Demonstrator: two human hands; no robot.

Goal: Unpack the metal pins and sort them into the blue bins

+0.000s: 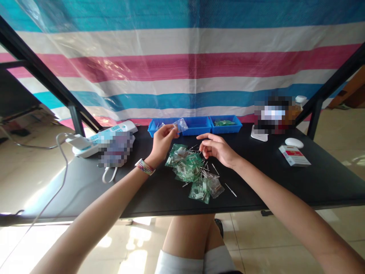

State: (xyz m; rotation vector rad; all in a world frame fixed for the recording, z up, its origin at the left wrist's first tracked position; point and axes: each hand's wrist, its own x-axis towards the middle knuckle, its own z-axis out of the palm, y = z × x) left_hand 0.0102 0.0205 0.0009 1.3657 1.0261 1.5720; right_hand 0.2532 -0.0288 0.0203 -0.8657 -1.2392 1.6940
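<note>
Head view, crinkled clear bag (181,124), slender pins (231,190)

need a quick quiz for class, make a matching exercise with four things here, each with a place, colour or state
1. left hand
2. power strip
3. blue trays
4. small box

A. lying on the table's left side
B. red and white
C. in a row near the far edge
D. pinching a clear bag

Pairs: 1-D, 2-A, 3-C, 4-B

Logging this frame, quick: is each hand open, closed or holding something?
Left hand: closed, pinching a small clear bag.
Right hand: loosely open, fingers part-curled, nothing visibly held, by the pile of green bags.
</note>
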